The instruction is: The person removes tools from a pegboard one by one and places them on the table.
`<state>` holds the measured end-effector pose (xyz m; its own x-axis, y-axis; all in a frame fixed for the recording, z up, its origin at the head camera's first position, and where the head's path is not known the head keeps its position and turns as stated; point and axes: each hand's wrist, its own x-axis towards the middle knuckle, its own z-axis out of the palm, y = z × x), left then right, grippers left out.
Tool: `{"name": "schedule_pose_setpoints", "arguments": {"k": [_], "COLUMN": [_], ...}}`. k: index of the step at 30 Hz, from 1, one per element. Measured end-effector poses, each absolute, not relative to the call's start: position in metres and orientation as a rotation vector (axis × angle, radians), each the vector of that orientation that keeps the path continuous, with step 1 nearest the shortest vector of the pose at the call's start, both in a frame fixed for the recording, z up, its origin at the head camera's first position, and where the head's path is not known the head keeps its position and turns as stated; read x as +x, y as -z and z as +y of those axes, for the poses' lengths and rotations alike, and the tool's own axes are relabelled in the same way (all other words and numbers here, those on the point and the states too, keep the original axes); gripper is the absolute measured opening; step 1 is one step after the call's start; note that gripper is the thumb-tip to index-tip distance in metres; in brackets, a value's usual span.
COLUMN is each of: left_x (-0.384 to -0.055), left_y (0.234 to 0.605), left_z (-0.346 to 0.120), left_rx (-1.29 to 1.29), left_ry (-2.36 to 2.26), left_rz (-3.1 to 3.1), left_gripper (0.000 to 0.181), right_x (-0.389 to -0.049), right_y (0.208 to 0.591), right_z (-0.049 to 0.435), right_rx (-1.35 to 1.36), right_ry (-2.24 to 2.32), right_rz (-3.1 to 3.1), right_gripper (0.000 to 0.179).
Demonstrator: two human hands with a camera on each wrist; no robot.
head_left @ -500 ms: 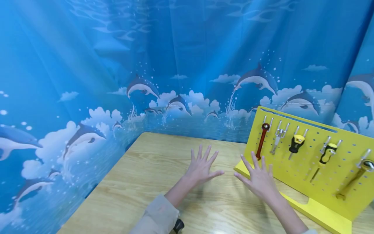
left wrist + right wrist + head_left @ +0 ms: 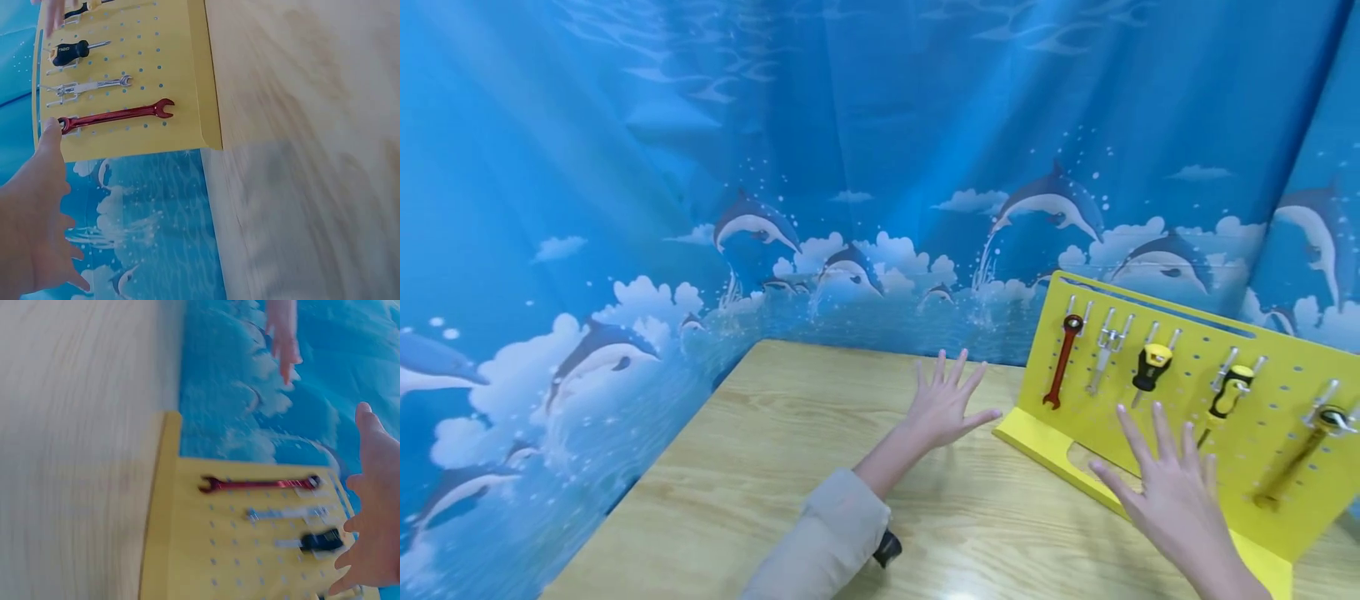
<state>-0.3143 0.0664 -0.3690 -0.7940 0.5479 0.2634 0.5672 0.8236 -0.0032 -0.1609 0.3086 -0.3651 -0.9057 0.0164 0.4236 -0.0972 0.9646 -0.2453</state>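
My left hand (image 2: 942, 412) is held over the wooden table, fingers spread, holding nothing. To the right, in front of the yellow pegboard (image 2: 1105, 408), my right hand (image 2: 1176, 492) also has its fingers spread and nothing in it. On the board's hooks hang a red wrench (image 2: 1063, 362), a small silver wrench (image 2: 1102, 367), a stubby yellow-and-black screwdriver (image 2: 1152, 367), a longer yellow-and-black screwdriver (image 2: 1231, 392) and another wrench (image 2: 1296, 462) at the far right. The right hand covers the longer screwdriver's lower shaft in the head view.
The wooden table (image 2: 760, 450) runs to a blue dolphin-print curtain (image 2: 865, 150) behind and at the left. The board stands at the table's right on a yellow base (image 2: 1037, 437). A black object (image 2: 887, 548) shows by the left sleeve.
My right hand has moved right, from the board's left end to before its middle. The left hand has shifted slightly right and farther out. Both stay spread.
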Motion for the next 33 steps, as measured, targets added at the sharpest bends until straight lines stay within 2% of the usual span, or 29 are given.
{"name": "schedule_pose_setpoints", "arguments": {"k": [7, 13, 21, 33], "left_x": [-0.335, -0.352, -0.363, -0.371], "left_y": [0.365, 0.365, 0.377, 0.397], "left_z": [0.097, 0.118, 0.141, 0.172], "left_rx": [-0.854, -0.853, -0.941, -0.992], "left_ry": [0.137, 0.259, 0.76, 1.472], "left_rz": [-2.772, -2.808, -2.815, -2.732], "left_gripper": [0.076, 0.075, 0.073, 0.072], "right_x": [-0.126, -0.111, -0.114, -0.124], "right_y": [0.365, 0.369, 0.379, 0.393], "right_z": [0.348, 0.387, 0.432, 0.45], "right_rx": [-0.144, -0.412, -0.438, -0.487], "right_ry": [-0.337, -0.425, -0.671, -0.828], "right_rz": [-2.66, -2.616, -2.569, -2.472], "right_gripper": [0.078, 0.078, 0.079, 0.088]}}
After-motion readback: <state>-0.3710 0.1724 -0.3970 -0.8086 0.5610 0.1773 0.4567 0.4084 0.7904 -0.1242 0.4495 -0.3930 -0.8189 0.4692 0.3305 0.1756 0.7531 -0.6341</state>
